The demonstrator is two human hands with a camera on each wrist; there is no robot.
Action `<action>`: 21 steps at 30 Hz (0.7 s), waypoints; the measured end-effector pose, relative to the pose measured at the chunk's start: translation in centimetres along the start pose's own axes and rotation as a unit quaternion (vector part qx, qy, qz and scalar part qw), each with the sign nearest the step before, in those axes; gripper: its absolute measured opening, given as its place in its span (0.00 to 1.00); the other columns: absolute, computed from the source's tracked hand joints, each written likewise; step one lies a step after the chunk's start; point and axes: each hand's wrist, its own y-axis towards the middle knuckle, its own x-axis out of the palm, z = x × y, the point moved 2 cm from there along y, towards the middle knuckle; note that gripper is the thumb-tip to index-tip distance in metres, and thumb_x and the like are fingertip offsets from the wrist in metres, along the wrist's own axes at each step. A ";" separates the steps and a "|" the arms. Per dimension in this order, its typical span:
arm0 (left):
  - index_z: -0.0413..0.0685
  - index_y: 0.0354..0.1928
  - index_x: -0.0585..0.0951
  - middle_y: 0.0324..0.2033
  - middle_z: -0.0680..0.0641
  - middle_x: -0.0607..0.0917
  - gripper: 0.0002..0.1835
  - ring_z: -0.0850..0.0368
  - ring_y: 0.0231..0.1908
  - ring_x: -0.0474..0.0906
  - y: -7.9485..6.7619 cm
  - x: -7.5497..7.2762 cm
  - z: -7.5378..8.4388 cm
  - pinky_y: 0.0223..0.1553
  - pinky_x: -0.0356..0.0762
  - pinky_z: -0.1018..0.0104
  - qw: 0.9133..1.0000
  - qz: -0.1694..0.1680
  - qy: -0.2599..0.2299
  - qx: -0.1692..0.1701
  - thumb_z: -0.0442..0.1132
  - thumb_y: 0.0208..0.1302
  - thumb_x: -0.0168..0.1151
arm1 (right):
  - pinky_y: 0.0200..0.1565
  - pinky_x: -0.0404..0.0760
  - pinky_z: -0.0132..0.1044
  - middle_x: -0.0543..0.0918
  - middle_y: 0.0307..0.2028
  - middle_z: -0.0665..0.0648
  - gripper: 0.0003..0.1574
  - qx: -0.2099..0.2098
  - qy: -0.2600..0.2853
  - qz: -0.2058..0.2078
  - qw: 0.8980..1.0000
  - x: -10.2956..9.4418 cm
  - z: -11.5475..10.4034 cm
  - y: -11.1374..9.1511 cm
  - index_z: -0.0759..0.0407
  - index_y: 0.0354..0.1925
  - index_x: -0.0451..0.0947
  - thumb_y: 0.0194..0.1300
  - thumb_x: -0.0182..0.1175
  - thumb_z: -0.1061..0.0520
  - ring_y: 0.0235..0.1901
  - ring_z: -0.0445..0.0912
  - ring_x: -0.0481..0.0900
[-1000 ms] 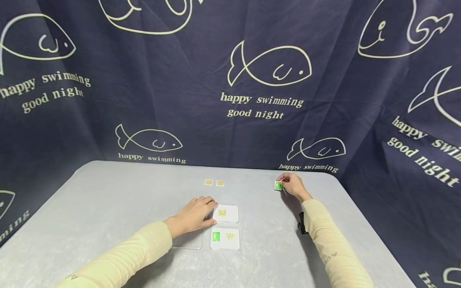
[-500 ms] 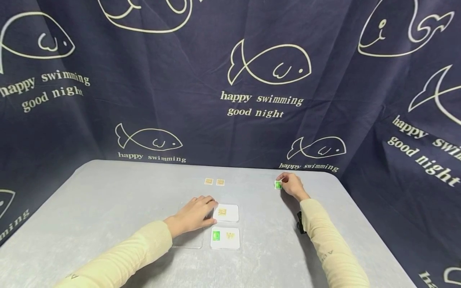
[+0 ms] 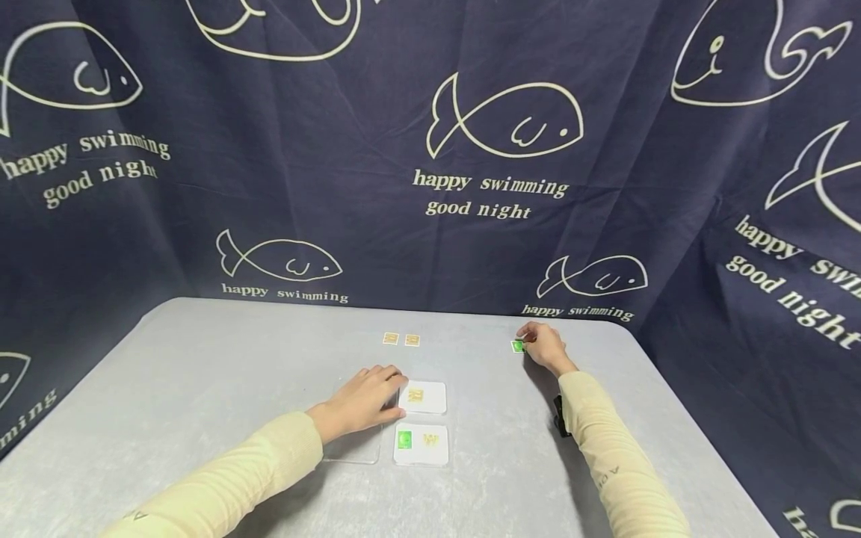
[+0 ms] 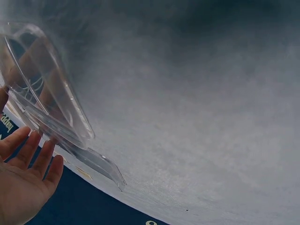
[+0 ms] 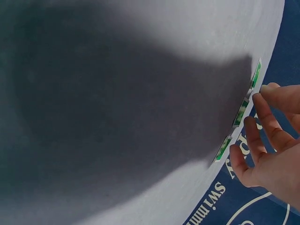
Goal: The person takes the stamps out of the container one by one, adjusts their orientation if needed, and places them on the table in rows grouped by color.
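Observation:
My left hand (image 3: 363,400) rests at the left edge of a clear plastic case (image 3: 433,398) with a white inside and a small gold-patterned square (image 3: 415,395). Its fingers lie mostly straight along the clear plastic lid (image 4: 61,93), which is raised in the left wrist view. At the table's far right, my right hand (image 3: 545,347) is over a small white-edged green square (image 3: 517,347). The right wrist view shows several green squares (image 5: 241,112) in a row, with thumb and index fingertips right beside them and nothing visibly pinched.
Nearer me lies a second clear case (image 3: 420,452), holding a green square (image 3: 404,439) and a gold one (image 3: 430,439), its clear lid (image 3: 353,450) folded out left. Two gold squares (image 3: 391,338) lie towards the back of the grey table (image 3: 269,351). A dark blue patterned curtain (image 3: 377,149) hangs behind.
The green square by my right hand, tilted up half a second ago, now looks flatter and slightly farther left. My left hand and the cases have not moved.

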 end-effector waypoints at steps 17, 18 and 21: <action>0.47 0.52 0.74 0.48 0.48 0.76 0.26 0.52 0.48 0.73 0.1 0.1 -0.1 0.48 0.73 0.55 1.000 -0.001 0.005 0.000 0.55 0.56 0.60 | 0.43 0.66 0.56 0.82 0.38 0.63 0.15 -0.019 0.000 -0.001 1.000 -0.7 -0.6 -0.5 0.64 0.42 0.76 0.53 0.54 0.65 0.42 0.57 0.77; 0.46 0.52 0.74 0.48 0.48 0.76 0.26 0.52 0.48 0.73 0.1 0.1 -0.1 0.48 0.72 0.55 1.000 -0.001 0.004 -0.001 0.55 0.56 0.60 | 0.44 0.66 0.56 0.82 0.38 0.63 0.15 -0.022 0.002 -0.002 1.000 -0.7 -0.7 -0.6 0.64 0.42 0.76 0.53 0.55 0.65 0.42 0.57 0.78; 0.46 0.52 0.74 0.48 0.48 0.76 0.26 0.51 0.48 0.73 0.2 0.1 -0.1 0.48 0.72 0.55 1.000 -0.002 0.003 -0.001 0.55 0.56 0.60 | 0.45 0.67 0.58 0.82 0.38 0.64 0.15 -0.042 0.006 -0.002 0.999 -0.9 -1.1 -0.8 0.65 0.42 0.76 0.53 0.55 0.65 0.42 0.58 0.78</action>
